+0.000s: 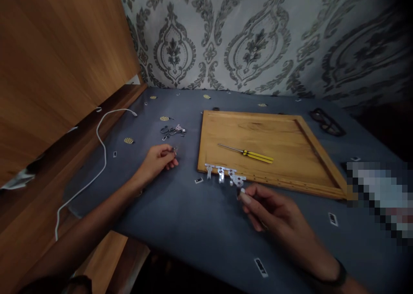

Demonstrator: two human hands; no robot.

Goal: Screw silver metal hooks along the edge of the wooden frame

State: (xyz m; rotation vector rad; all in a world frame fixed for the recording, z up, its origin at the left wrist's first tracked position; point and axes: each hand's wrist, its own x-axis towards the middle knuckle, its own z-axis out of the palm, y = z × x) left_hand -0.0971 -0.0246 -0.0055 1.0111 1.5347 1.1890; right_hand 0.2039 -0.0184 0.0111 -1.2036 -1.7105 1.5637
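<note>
My left hand is closed in a pinch over the blue cloth, with a small metal piece at its fingertips. Thumb and forefinger of my right hand grip another small metal piece, mostly covered by the fingers, just below the board's front edge. Several silver metal hooks sit in a row along that edge of the shallow wooden tray. Inside the tray lies a yellow-and-black screwdriver, its shaft pointing left. A little heap of loose metal parts rests beyond my left hand.
Dark-framed glasses lie behind the tray on the right. A white cable runs along the table's left side, beside a wooden cabinet. A patterned wall closes off the back. A blurred-out object is at right.
</note>
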